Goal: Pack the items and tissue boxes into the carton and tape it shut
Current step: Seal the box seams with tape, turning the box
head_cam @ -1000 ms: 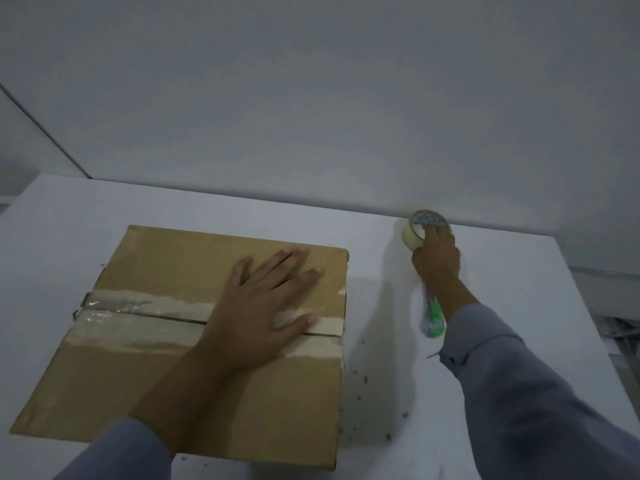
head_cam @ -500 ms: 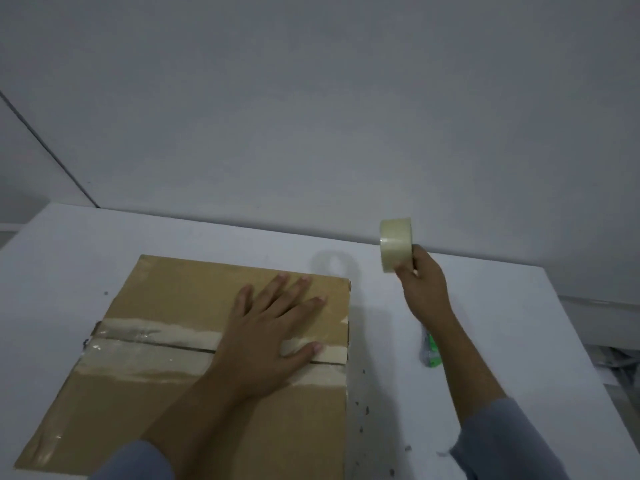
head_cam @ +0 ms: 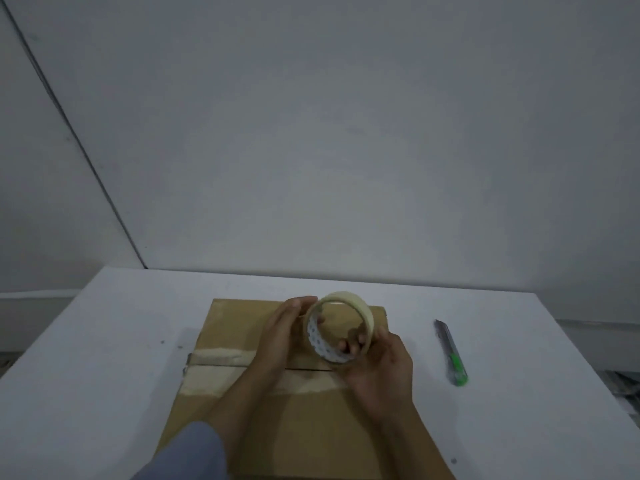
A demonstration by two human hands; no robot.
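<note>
Above the carton (head_cam: 304, 427) (flaps closed), both hands' grip holds the tape roll (head_cam: 341, 329).

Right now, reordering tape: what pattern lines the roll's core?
White with dark dots, inside the tape roll; head view.

You had no readable text in view. The tape roll (head_cam: 341, 330) showed only a dotted print on its inner core, just above your right fingers (head_cam: 351, 346); no letters or numbers could be made out there.
</note>
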